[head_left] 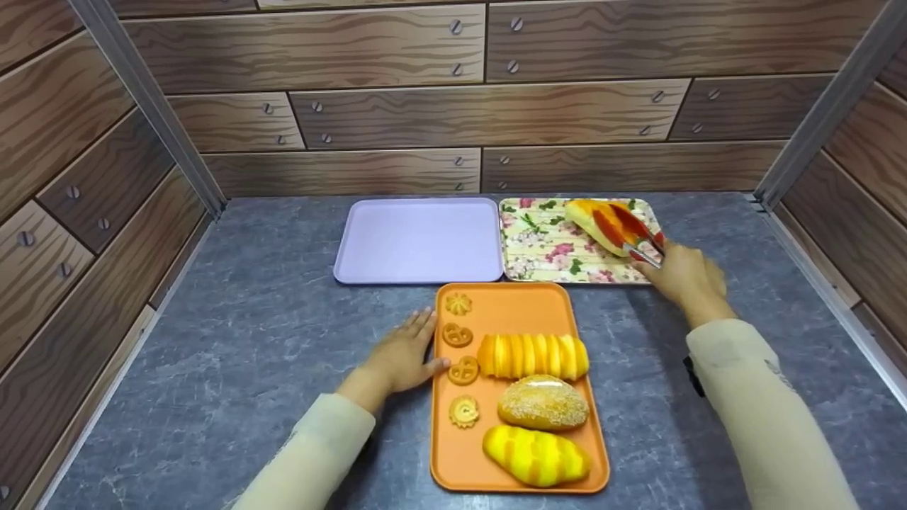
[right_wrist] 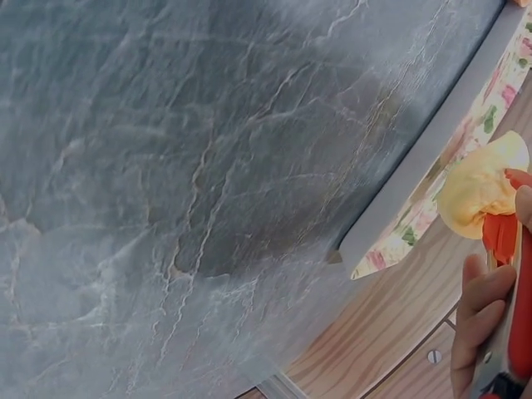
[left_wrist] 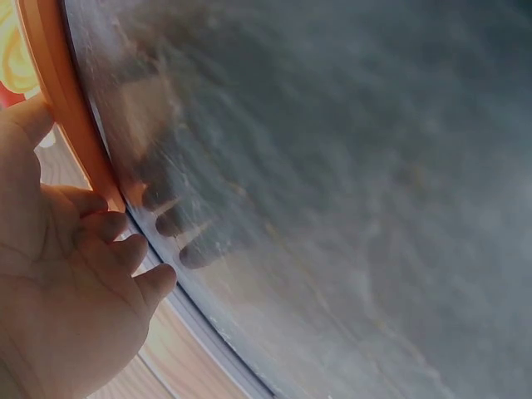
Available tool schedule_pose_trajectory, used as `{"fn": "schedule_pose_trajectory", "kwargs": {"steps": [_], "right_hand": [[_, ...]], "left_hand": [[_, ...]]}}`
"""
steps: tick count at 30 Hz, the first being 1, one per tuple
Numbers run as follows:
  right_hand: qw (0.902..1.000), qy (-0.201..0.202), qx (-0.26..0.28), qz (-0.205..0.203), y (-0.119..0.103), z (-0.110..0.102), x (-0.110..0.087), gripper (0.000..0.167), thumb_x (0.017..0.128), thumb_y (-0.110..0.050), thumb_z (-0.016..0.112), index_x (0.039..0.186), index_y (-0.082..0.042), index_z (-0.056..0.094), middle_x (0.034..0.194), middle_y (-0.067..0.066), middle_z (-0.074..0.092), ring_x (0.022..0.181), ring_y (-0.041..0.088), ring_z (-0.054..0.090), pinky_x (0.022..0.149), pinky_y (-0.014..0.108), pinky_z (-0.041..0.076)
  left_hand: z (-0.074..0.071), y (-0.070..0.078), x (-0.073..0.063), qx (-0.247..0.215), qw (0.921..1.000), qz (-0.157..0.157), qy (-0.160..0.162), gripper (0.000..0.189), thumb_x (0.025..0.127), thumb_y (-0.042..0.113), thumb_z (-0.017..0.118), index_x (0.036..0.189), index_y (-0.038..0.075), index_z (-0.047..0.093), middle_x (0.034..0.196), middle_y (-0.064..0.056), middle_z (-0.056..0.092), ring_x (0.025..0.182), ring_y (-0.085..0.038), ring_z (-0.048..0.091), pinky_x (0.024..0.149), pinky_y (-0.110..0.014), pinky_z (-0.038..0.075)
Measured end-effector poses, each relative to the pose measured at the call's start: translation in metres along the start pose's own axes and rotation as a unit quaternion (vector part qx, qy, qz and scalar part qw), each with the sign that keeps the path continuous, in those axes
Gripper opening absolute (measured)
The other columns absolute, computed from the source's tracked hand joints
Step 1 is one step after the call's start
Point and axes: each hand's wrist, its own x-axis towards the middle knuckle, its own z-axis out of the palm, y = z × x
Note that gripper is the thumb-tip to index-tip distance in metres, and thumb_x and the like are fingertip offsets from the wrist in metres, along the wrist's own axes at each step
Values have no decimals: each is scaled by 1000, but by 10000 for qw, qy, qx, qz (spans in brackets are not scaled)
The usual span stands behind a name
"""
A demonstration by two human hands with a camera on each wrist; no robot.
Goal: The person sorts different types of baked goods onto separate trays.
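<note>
In the head view my right hand grips a pair of red-tipped metal tongs. The red tips lie around a long yellow-orange bread at the floral tray; whether the bread touches the tray I cannot tell. The right wrist view shows the fingers curled round the tongs, with the pale end of the bread beyond. My left hand rests at the left edge of the orange tray. Its fingers are extended and the thumb lies over the rim, near a pretzel-shaped cookie.
On the orange tray lie a sliced-looking loaf, a seeded bun, a yellow striped bread and several small cookies. A lilac tray adjoins the floral one. Wood-patterned walls enclose the grey tabletop.
</note>
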Motion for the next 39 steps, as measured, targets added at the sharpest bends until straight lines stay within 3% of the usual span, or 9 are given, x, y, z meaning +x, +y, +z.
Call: {"fn": "schedule_pose_trajectory", "kwargs": {"steps": [9,27,39], "right_hand": [[9995,-58,-55,319,5,0,7,92,88,-65,50,143,7,32,128,40,43,102,56,50,73,61,46],[9980,-222,52,584,13,7,9,89,88,-63,52,130,15,41,117,43,48,96,54,52,73,59,47],[9975,-154,171,665,9,11,11,116,77,-77,50,131,24,33,115,44,45,98,56,50,76,60,46]], "left_hand": [[-1,2,1,66,9999,-40,-92,81,95,53,48,152,5,18,158,-11,13,143,-29,13,113,-46,18],[2,1,2,-8,10000,-18,-41,81,94,53,49,152,5,18,157,-12,14,143,-29,13,114,-44,17],[1,-2,1,15,10000,-27,-28,81,95,52,49,152,5,17,157,-12,13,143,-28,13,113,-45,18]]}}
